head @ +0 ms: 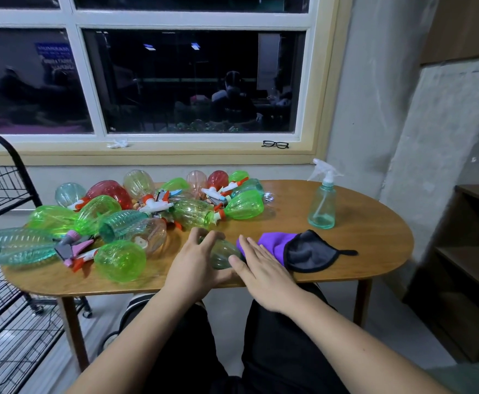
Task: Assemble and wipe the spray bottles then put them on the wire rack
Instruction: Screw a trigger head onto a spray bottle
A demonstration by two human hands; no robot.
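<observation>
A pale green bottle body (223,253) lies on its side near the front of the wooden table (360,240). My left hand (197,261) grips it, fingers curled over its top. My right hand (261,270) hovers flat with straight fingers just right of the bottle, over the edge of a purple and grey cloth (295,250). A heap of green, red, pink and teal bottle bodies (110,223) with loose white-and-orange trigger heads (158,206) covers the table's left and middle. The black wire rack (2,251) stands at the left.
A clear spray bottle with a white trigger (322,199) stands upright at the back right of the table. Black glasses (275,144) lie on the window sill. A dark wooden shelf unit (466,251) stands at the right. My legs are under the table's front edge.
</observation>
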